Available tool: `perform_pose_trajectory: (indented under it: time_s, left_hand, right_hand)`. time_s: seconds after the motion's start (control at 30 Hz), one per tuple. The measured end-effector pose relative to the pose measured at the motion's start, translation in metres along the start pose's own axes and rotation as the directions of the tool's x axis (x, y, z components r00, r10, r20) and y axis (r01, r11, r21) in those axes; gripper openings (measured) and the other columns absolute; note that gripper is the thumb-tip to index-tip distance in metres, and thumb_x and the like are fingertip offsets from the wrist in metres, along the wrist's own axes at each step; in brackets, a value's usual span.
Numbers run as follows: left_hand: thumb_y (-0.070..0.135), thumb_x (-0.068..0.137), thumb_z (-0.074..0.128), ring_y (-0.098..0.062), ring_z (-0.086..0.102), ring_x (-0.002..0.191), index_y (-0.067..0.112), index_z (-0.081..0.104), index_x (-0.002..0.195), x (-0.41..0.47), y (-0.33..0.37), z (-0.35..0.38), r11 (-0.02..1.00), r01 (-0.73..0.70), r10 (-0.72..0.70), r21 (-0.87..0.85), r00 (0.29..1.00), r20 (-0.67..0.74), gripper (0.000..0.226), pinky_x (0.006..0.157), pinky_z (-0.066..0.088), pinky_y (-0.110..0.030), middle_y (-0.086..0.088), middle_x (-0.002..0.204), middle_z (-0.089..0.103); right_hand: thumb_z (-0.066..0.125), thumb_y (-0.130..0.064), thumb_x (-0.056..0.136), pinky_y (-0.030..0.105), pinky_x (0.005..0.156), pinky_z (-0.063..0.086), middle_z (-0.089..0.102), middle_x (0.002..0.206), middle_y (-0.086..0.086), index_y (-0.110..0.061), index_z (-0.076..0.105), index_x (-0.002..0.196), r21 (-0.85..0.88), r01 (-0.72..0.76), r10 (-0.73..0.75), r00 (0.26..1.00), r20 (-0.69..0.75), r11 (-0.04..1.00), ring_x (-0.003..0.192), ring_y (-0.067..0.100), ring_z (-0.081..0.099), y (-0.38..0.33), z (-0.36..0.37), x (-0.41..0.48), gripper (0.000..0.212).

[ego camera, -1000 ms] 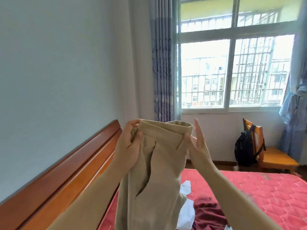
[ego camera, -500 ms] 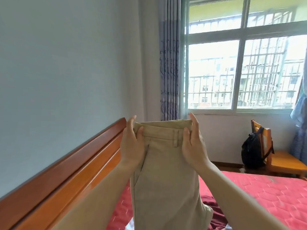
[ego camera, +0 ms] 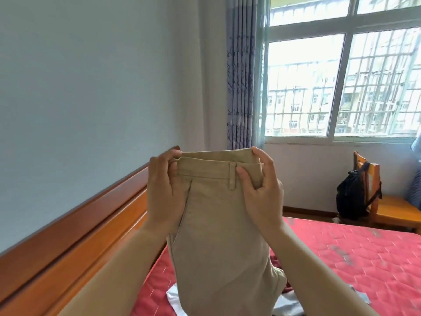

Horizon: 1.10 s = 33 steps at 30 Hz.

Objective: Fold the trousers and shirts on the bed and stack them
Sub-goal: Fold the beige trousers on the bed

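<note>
Both hands, left hand [ego camera: 165, 190] and right hand [ego camera: 262, 192], pinch the beige trousers [ego camera: 218, 236] waistband corners, fingers apparently clamped shut.

The beige woven-cloth trousers [ego camera: 218, 224] look matt and smooth, with a fine, even weave and a stitched belt loop on the waistband. Beneath them the red quilted fabric mattress [ego camera: 353, 258] has a slight sheen over its stitched diamond pattern, and the white garment [ego camera: 175, 299] lying on it looks like thin, soft cloth. The orange-brown wooden headboard [ego camera: 75, 236] is glossy with varnish, as is the wooden chair [ego camera: 396, 210], while the black backpack [ego camera: 353, 197] is dull fabric and the pale wall [ego camera: 91, 87] is flat and matt.
</note>
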<state>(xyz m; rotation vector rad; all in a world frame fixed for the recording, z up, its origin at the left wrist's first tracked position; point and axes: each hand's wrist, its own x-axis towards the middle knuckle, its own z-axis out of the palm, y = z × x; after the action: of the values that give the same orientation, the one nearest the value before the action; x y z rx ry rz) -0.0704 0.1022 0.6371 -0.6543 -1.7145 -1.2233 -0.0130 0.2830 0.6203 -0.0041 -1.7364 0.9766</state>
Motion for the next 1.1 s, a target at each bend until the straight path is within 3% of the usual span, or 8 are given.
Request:
perform_pose_trajectory:
  time_s: [0.07, 0.17, 0.33, 0.5, 0.7, 0.8, 0.97, 1.1]
  left_hand:
    - [0.013, 0.095, 0.036, 0.016, 0.044, 0.096, 0.025, 0.05, 0.111, 0.007, 0.016, -0.024, 1.0, -0.017, 0.017, -0.01, 1.0, 0.002, 0.024, 0.078, 0.03, 0.003, 0.021, 0.1, 0.043]
    - [0.023, 0.096, 0.036, 0.017, 0.044, 0.097, 0.024, 0.05, 0.112, -0.005, 0.037, -0.064, 0.999, -0.049, 0.05, -0.005, 0.998, 0.04, 0.021, 0.078, 0.029, 0.004, 0.009, 0.102, 0.046]
    - [0.047, 0.088, 0.042, 0.02, 0.041, 0.098, 0.034, 0.044, 0.115, -0.046, 0.073, -0.141, 0.999, -0.045, 0.045, -0.003, 0.99, 0.135, 0.03, 0.075, 0.03, 0.005, 0.012, 0.108, 0.044]
    - [0.039, 0.088, 0.049, 0.013, 0.046, 0.093, 0.037, 0.046, 0.112, -0.09, 0.114, -0.208, 0.999, -0.041, 0.044, -0.018, 0.979, 0.2, 0.025, 0.072, 0.033, 0.001, 0.008, 0.108, 0.048]
    - [0.033, 0.09, 0.051, 0.017, 0.044, 0.093, 0.031, 0.048, 0.113, -0.095, 0.161, -0.249, 0.993, -0.024, 0.045, -0.117, 0.983, 0.178, 0.023, 0.075, 0.029, 0.004, 0.009, 0.108, 0.052]
    - [0.033, 0.09, 0.051, 0.016, 0.044, 0.094, 0.026, 0.049, 0.114, -0.105, 0.16, -0.25, 0.991, 0.0, 0.028, -0.134, 0.978, 0.206, 0.025, 0.076, 0.029, 0.004, 0.007, 0.108, 0.053]
    - [0.02, 0.092, 0.052, 0.007, 0.045, 0.095, 0.023, 0.047, 0.119, -0.175, 0.111, -0.234, 0.978, 0.168, -0.096, -0.122, 0.887, 0.452, 0.028, 0.079, 0.03, 0.001, -0.001, 0.112, 0.051]
    - [0.009, 0.084, 0.05, 0.004, 0.045, 0.1, 0.029, 0.044, 0.119, -0.228, 0.066, -0.197, 0.951, 0.29, -0.173, -0.107, 0.787, 0.593, 0.04, 0.083, 0.029, 0.0, -0.001, 0.111, 0.047]
  right_hand:
    - [0.06, -0.049, 0.082, 0.018, 0.065, 0.045, 0.06, 0.082, -0.031, -0.054, 0.042, 0.116, 0.003, 0.025, -0.025, 0.999, -0.024, 1.0, 0.07, 0.0, 0.059, -0.028, -0.007, -0.004, 0.039]
    - [0.062, -0.042, 0.085, 0.012, 0.063, 0.042, 0.061, 0.084, -0.031, -0.053, 0.042, 0.114, -0.006, 0.031, -0.031, 0.999, -0.025, 1.0, 0.071, 0.0, 0.059, -0.066, -0.019, -0.03, 0.037]
    - [0.06, -0.035, 0.088, 0.0, 0.062, 0.035, 0.059, 0.089, -0.036, -0.046, 0.044, 0.115, -0.033, 0.03, -0.033, 0.997, -0.071, 0.999, 0.071, -0.006, 0.057, -0.133, -0.048, -0.102, 0.033]
    - [0.059, -0.03, 0.089, 0.005, 0.048, 0.035, 0.06, 0.061, -0.003, -0.046, 0.047, 0.108, -0.05, 0.009, -0.013, 0.996, -0.087, 0.999, 0.05, 0.012, 0.052, -0.2, -0.092, -0.169, 0.028]
    - [0.058, -0.036, 0.089, 0.017, 0.052, 0.044, 0.06, 0.065, 0.007, -0.047, 0.047, 0.106, -0.074, 0.004, -0.013, 0.993, -0.122, 0.997, 0.055, 0.017, 0.054, -0.266, -0.135, -0.19, 0.023]
    - [0.055, -0.036, 0.09, 0.019, 0.051, 0.044, 0.06, 0.071, 0.001, -0.046, 0.046, 0.109, -0.095, -0.003, -0.007, 0.994, -0.108, 0.995, 0.053, 0.014, 0.054, -0.266, -0.142, -0.198, 0.023]
    - [0.042, -0.025, 0.088, 0.037, 0.051, 0.044, 0.057, 0.063, 0.011, -0.043, 0.039, 0.116, -0.162, -0.131, 0.155, 0.977, 0.146, 0.978, 0.049, 0.019, 0.051, -0.207, -0.136, -0.255, 0.033]
    - [0.04, -0.027, 0.087, 0.028, 0.064, 0.047, 0.061, 0.083, -0.009, -0.042, 0.036, 0.123, -0.206, -0.239, 0.281, 0.937, 0.207, 0.949, 0.068, 0.011, 0.057, -0.127, -0.129, -0.291, 0.038]
